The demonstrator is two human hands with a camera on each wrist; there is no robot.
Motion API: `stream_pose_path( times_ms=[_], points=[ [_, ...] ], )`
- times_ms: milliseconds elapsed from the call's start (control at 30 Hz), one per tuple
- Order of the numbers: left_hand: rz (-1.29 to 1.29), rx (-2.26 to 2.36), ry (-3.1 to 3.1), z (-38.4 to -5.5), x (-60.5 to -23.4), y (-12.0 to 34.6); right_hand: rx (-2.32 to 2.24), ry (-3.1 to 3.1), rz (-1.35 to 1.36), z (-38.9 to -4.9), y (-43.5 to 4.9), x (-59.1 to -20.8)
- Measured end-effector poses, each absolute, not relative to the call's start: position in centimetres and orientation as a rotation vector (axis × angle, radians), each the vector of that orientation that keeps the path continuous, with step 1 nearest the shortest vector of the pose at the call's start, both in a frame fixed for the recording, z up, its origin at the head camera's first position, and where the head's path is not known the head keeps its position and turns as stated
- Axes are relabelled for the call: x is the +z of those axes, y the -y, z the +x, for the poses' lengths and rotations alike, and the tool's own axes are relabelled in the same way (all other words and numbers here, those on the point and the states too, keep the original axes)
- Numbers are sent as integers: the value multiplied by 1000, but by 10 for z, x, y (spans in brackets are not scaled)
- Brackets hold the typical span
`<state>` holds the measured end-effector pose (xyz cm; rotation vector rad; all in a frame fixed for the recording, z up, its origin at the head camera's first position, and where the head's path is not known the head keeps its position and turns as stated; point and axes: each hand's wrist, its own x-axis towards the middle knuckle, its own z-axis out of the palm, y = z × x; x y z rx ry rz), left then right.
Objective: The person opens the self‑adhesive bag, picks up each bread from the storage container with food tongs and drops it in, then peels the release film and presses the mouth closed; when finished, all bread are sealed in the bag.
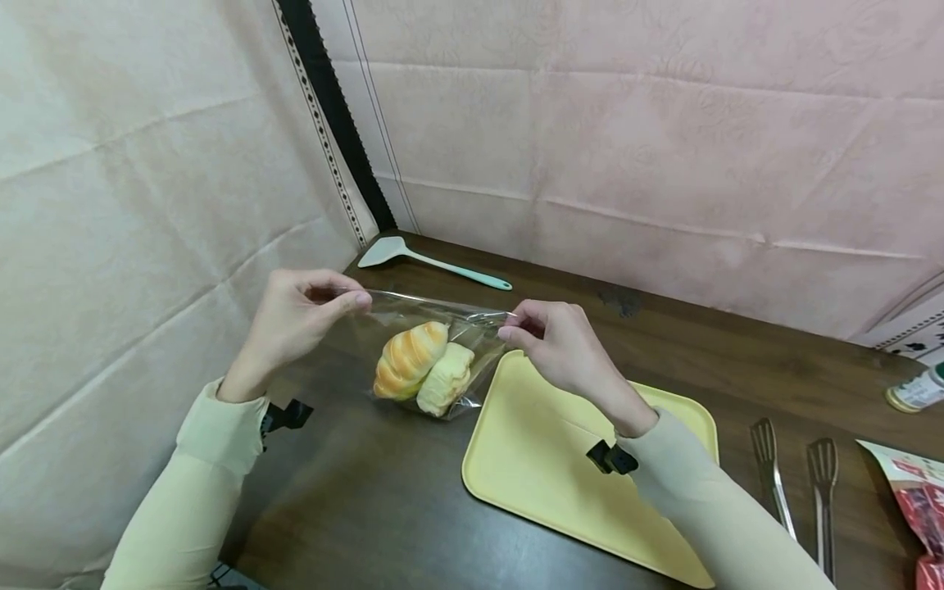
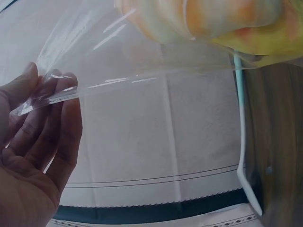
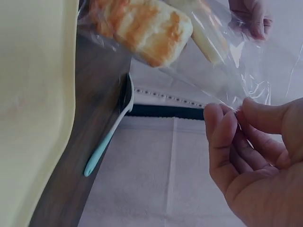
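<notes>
A clear plastic bag point(image 1: 472, 332) hangs between both hands, with two bread pieces inside. One is a ridged golden roll point(image 1: 410, 360); the other is a paler, blocky bread point(image 1: 446, 378), browned on one side in the right wrist view point(image 3: 147, 30). My left hand point(image 1: 306, 315) pinches the bag's upper left corner between thumb and fingers. At the opposite upper corner, my right hand point(image 1: 556, 344) pinches the film the same way. The bag's top edge is stretched nearly straight between them. Its lower right side hangs beside the tray's left edge.
A yellow tray point(image 1: 546, 467) lies under the right forearm. Behind the bag is a turquoise-handled spatula point(image 1: 442, 264). Two slotted metal utensils point(image 1: 822, 492), a red-and-white packet point(image 1: 918, 500) and a small bottle point(image 1: 918, 389) occupy the right side. Fabric walls point(image 1: 627, 164) enclose the table.
</notes>
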<state>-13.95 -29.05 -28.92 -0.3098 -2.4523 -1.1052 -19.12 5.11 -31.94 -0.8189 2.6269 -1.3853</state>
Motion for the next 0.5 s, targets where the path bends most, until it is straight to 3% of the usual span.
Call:
stream_pose_path(
  times_ms=[333, 500],
  points=[
    [-348, -1128, 2424, -101, -277, 295, -1451, -2466, -795, -163, -47, -318],
    [-311, -1121, 2584, -128, -283, 302, -1403, -2422, -688, -174, -37, -325]
  ],
)
